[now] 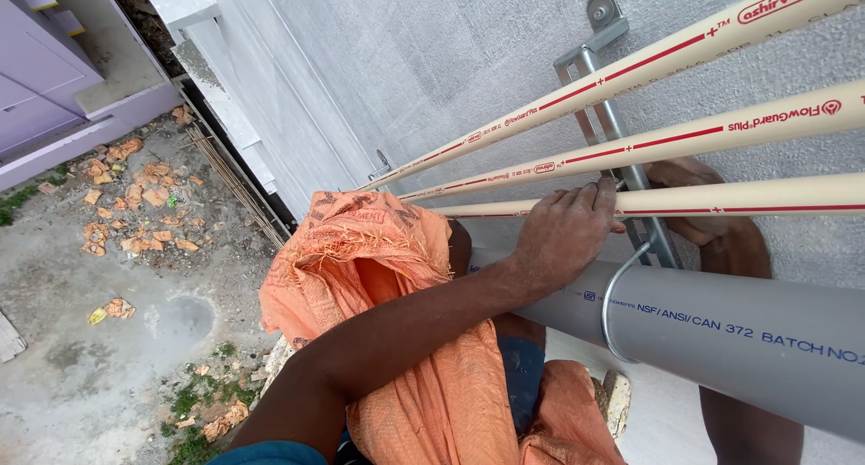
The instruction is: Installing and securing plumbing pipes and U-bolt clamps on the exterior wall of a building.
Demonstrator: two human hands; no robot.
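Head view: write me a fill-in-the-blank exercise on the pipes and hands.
1. The left hand rests on the lowest of ____ cream pipes.
2. The thick pipe below them is ____ in colour.
3. The sack is ____.
4. The right hand reaches ____ the cream pipes.

Missing: three; grey; orange; behind

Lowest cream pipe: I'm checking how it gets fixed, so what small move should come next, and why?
Probably hold the lowest cream pipe snug against the metal bracket. The left hand wraps it beside the bracket, the right hand is behind the pipes there, and only the grey pipe shows a U-clamp.
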